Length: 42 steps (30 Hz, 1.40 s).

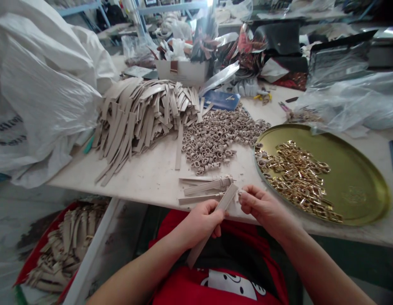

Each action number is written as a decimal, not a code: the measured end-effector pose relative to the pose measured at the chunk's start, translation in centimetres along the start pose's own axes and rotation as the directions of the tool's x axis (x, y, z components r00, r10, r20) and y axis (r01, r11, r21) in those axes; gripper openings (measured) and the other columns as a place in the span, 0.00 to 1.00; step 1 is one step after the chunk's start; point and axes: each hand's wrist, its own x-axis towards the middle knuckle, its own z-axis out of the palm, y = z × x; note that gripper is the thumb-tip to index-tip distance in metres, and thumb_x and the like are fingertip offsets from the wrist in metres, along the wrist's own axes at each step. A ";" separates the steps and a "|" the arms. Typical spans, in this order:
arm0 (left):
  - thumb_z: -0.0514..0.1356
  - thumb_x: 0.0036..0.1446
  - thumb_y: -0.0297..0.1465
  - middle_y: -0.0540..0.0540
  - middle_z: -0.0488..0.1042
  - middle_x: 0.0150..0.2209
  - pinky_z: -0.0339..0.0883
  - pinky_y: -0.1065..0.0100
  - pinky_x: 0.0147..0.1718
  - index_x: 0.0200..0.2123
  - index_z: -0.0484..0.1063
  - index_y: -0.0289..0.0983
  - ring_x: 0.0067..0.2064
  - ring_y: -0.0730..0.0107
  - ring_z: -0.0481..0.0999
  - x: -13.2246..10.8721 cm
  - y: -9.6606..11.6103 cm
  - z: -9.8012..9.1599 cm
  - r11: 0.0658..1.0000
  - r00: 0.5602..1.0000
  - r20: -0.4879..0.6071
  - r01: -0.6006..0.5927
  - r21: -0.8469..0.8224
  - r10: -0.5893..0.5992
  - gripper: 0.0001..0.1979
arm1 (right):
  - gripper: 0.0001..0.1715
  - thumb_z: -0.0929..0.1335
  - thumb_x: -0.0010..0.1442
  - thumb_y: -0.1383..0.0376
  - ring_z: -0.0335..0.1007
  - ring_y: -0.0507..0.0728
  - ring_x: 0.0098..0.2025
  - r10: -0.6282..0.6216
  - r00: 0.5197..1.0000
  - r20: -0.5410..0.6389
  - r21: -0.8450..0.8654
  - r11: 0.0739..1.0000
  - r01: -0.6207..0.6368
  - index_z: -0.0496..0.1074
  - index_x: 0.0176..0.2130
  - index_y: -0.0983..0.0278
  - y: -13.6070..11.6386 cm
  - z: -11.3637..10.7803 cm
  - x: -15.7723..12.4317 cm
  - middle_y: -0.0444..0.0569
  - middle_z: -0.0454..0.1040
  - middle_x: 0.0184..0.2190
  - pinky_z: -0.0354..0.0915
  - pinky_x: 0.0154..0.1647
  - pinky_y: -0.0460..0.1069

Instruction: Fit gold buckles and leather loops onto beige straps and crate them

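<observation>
Strap (227,199) slants across the pale table edge (151,199) — cluttered benches (116,30) behind.

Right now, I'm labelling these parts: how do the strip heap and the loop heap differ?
The strip heap holds long, flat pieces; the loop heap holds small rings.
The strip heap is mounded, while the loop heap spreads lower, nearer the gold tray.
Both are greyish beige and lie on the table.
</observation>
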 end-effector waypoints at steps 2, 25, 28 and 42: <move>0.52 0.52 0.33 0.56 0.61 0.15 0.53 0.78 0.16 0.29 0.62 0.35 0.17 0.79 0.61 -0.4 -0.3 0.2 0.998 1.000 0.006 -0.027 0.054 0.027 0.06 | 0.16 0.72 0.48 0.56 0.57 0.46 0.20 0.036 0.999 0.028 0.110 0.993 -0.039 0.65 0.26 0.64 0.3 0.3 -0.5 0.40 0.66 0.20 0.55 0.21 0.42; 0.45 0.60 0.34 0.50 0.67 0.20 0.52 0.72 0.23 0.22 0.62 0.37 0.24 0.72 0.65 -4.7 -0.6 2.5 0.662 0.902 -0.022 -0.300 0.686 0.432 0.16 | 0.14 0.73 0.47 0.63 0.72 0.51 0.31 -0.100 0.994 0.037 0.300 0.950 0.085 0.71 0.36 0.62 2.7 2.7 -6.4 0.43 0.76 0.30 0.67 0.38 0.48; 0.46 0.59 0.33 0.49 0.69 0.22 0.51 0.72 0.24 0.23 0.64 0.36 0.25 0.72 0.66 -4.7 -0.9 2.5 0.587 0.892 -0.006 -0.293 0.755 0.453 0.15 | 0.14 0.72 0.49 0.61 0.71 0.52 0.31 -0.125 0.992 0.035 0.203 0.972 0.115 0.70 0.37 0.60 3.4 2.7 -6.6 0.43 0.75 0.30 0.67 0.38 0.49; 0.45 0.60 0.37 0.43 0.74 0.41 0.63 0.69 0.37 0.55 0.59 0.37 0.38 0.65 0.73 -4.0 -0.4 1.1 0.762 0.950 0.053 -0.279 0.584 0.307 0.21 | 0.13 0.72 0.48 0.60 0.68 0.50 0.29 -0.119 0.989 0.083 0.208 0.973 0.100 0.69 0.33 0.63 2.8 2.9 -5.3 0.42 0.72 0.26 0.65 0.34 0.46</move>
